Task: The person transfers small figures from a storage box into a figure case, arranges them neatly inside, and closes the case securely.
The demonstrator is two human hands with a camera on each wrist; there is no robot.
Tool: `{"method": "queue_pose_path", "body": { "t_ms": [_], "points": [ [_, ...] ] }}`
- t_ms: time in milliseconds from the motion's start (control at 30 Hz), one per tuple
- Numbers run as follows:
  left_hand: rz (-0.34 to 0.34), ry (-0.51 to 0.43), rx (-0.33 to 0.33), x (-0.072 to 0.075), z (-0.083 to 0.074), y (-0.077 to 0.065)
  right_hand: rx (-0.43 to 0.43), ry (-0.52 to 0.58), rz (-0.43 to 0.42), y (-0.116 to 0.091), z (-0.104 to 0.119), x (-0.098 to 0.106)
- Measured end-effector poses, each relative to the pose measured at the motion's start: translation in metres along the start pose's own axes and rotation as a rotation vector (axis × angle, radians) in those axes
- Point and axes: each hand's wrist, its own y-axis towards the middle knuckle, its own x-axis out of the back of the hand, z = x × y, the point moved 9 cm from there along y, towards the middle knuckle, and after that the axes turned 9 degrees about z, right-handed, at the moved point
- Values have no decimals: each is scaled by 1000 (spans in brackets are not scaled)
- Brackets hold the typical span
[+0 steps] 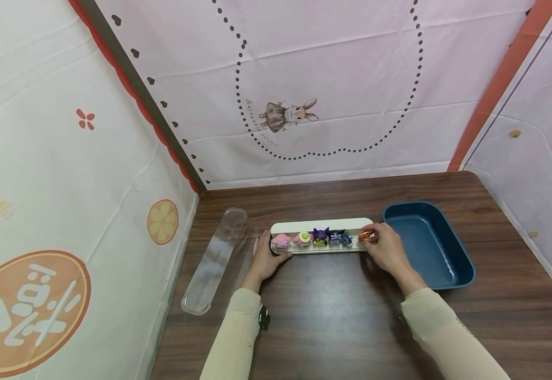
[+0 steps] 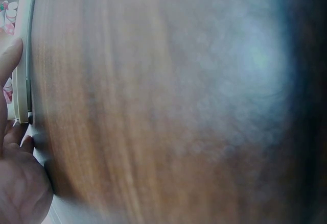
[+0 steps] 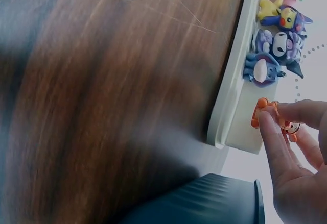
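Note:
A long white tray (image 1: 321, 222) holds a row of small figurines: two pink ones at the left, a purple-and-yellow one (image 3: 287, 20), a purple-and-black one (image 3: 280, 45) and a blue one (image 3: 262, 70). My left hand (image 1: 264, 260) grips the tray's left end, its thumb (image 2: 9, 55) against the front side. Over the tray's right end, my right hand (image 1: 388, 248) pinches an orange figurine (image 3: 260, 113) between thumb and fingers. That figurine is partly hidden by the fingers, beside the blue one.
At the left on the brown wooden table (image 1: 333, 316) lies a long clear plastic lid (image 1: 214, 264). A dark blue basin (image 1: 428, 248) stands right of the tray, close to my right hand. Printed cloth (image 1: 352, 63) hangs behind and along both sides.

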Motion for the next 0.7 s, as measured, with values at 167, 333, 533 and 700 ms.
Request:
{"method": "queue_pose_path", "body": {
  "t_ms": [167, 333, 533, 700],
  "points": [
    [7, -1, 4, 0, 1, 0, 2, -2, 3, 3, -2, -6],
    [5, -5, 3, 1, 0, 0, 10, -17, -6, 5, -3, -9],
    [10, -4, 10, 0, 1, 0, -6, -19, -9, 5, -5, -13],
    [7, -6, 5, 0, 2, 1, 7, 8, -15, 6, -5, -14]
  ]
}}
